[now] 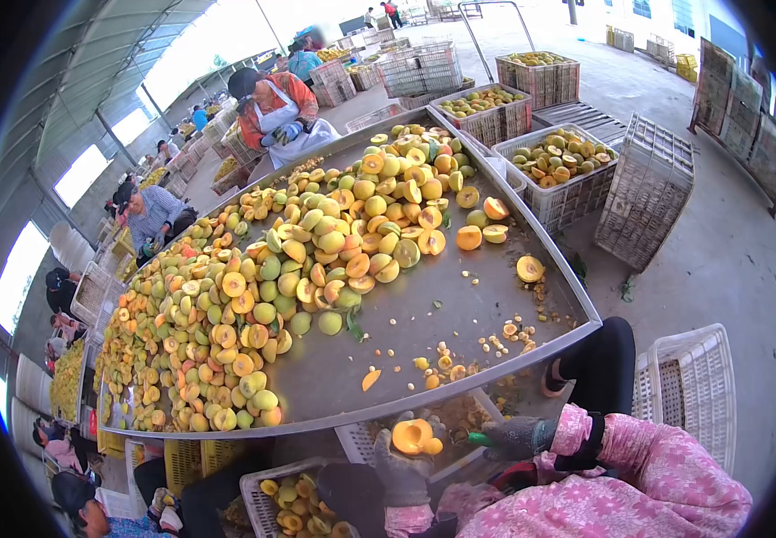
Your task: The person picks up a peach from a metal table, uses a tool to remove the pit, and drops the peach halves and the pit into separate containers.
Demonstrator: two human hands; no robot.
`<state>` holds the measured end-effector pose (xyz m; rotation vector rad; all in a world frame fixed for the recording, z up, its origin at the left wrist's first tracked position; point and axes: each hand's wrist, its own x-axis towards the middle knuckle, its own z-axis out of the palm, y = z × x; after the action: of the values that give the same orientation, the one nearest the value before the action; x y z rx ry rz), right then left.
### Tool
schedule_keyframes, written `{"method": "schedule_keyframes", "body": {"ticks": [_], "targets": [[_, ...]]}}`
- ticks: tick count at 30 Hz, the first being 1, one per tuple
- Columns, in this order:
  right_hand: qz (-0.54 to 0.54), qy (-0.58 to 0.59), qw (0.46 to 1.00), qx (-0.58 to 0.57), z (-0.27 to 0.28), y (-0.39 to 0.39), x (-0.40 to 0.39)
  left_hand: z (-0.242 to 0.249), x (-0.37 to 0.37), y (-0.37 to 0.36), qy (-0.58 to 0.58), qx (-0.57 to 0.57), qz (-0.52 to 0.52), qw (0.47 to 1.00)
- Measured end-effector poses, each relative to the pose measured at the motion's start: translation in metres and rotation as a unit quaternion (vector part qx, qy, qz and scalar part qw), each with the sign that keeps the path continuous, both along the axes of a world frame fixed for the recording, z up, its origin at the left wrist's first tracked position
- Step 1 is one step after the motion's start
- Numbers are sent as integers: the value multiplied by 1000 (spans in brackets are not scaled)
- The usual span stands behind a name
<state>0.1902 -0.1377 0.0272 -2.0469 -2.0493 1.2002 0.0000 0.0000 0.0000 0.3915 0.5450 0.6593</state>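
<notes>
My left hand (402,475), in a grey glove, holds a cut yellow peach (411,436) with orange flesh and a rounded lump at its edge, just below the table's near rim. To its right, my gloved right hand (520,437) is closed round a small tool with a green end (478,438); the rest of the tool is hidden. Ahead, the metal-rimmed table (388,345) bears a big heap of whole and halved peaches (316,233). Pits and scraps (509,332) lie nearest my right hand.
Beneath the table's near edge is a white crate (361,444); another crate of peach halves (294,502) stands left of my knees. An upright white basket (697,394) is at my right. Filled crates (558,166) line the far right side. Several people, one in an orange top (280,112), work around.
</notes>
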Motion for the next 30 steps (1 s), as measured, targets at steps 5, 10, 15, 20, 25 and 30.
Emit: {"method": "schedule_keyframes", "body": {"ticks": [5, 10, 15, 20, 25, 30], "targets": [[-188, 495, 846, -60, 19, -10, -10, 20, 3, -12, -56, -97, 22, 993], [-153, 518, 842, 4, -51, 3, -33, 6, 4, -16, -145, -128, -7, 981], [-237, 513, 813, 141, -91, 23, -63, 8, 11, -29, -79, -130, -8, 988], [-121, 235, 934, 242, -30, 34, -40, -18, 6, -23, 0, -83, 81, 993], [-153, 123, 962, 189, -9, 17, -22, 0, -6, -20, -67, -174, 96, 978], [-108, 326, 908, 242, -60, 13, -45, 15, 1, -25, -61, -171, 43, 982]]}}
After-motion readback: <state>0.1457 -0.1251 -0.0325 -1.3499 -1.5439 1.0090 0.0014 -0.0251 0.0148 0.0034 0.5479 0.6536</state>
